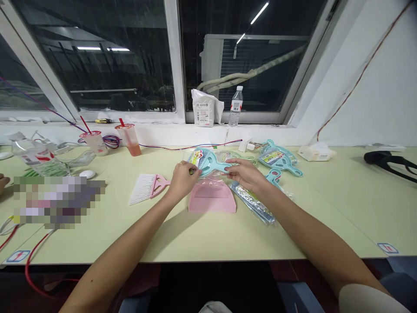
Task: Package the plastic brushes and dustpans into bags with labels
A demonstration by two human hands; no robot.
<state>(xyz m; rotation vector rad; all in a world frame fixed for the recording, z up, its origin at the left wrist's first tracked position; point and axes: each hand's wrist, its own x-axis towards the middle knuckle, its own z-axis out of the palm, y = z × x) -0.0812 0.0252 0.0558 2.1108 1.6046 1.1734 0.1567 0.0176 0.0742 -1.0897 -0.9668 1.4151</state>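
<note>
Between my two hands is a light-blue mini dustpan (210, 163) in a clear plastic wrapper with a printed label. My left hand (182, 179) is closed on the wrapper's left edge. The fingers of my right hand (246, 174) close on the handle end at the right. Just below lies a pink dustpan (212, 205) flat on the table, its upper part hidden by the wrapped one. A pink brush with white bristles (148, 187) rests left of my left forearm. To the right are more wrapped blue sets (280, 158), and another package (254, 202) lies partly under my right forearm.
Drink cups (132, 140) with red straws and a large plastic bottle (41, 156) stand at the left. A water bottle (236, 106) and white packet (205, 108) are on the windowsill. Tissues (316, 152) and a black object (391, 163) lie right. Another person's hand (3, 182) shows far left.
</note>
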